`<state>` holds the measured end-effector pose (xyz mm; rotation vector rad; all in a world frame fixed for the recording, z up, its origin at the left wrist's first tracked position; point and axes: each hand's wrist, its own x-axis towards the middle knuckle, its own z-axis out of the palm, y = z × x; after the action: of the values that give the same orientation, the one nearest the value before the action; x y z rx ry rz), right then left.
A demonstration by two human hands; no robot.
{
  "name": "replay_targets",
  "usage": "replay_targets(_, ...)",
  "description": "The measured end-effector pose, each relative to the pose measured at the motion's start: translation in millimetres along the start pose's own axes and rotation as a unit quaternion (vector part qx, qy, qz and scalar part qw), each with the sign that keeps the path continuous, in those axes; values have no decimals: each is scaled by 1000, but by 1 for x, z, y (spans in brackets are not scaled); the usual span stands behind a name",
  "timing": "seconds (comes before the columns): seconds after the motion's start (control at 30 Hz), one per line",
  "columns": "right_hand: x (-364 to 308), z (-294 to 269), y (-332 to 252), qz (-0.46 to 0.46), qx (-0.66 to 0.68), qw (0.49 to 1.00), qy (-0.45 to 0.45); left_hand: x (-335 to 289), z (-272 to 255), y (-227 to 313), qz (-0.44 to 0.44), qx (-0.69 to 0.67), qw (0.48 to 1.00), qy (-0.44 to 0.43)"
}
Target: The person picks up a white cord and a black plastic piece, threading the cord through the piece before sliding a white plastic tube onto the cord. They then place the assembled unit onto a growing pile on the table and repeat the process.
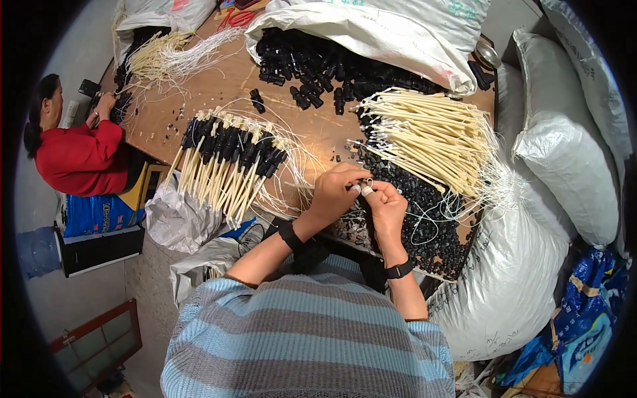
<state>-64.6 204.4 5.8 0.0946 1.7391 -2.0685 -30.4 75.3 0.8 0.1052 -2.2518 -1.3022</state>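
Over the table's near edge, my left hand (pixel 332 194) and my right hand (pixel 387 209) meet with fingertips pinched together. A tiny piece between them is too small to name; a small ring-like edge shows at the tips. White wraps cover both thumbs. Just right of my hands spreads a heap of small black parts (pixel 434 233). On top of it lies a bundle of cream tubes (pixel 438 136) with thin white strings trailing right. Left of my hands, another row of cream tubes (pixel 215 189) carries black connectors (pixel 232 147) at its upper ends.
Black connectors (pixel 292 56) spill from a white sack (pixel 371 30) at the far side. Full white sacks (pixel 564 142) line the right. A person in red (pixel 79 156) works at the table's left end, near more tubes (pixel 159 56). Red scissors (pixel 235 18) lie at the back.
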Motion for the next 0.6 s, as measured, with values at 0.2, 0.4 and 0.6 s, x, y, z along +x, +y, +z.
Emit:
replay_targets(0.2, -3, -4, 3, -66, -93, 993, -24, 0, -3, -6, -193, -100, 973, -75)
replay_targets(0.4, -4, -2, -1, -74, -58, 996, -14, 2, -6, -6, -159, -95, 980, -74)
replay_targets(0.6, -6, -5, 3, -154, -242, 958, -19, -1, 3, -9, -159, -73, 984, -42)
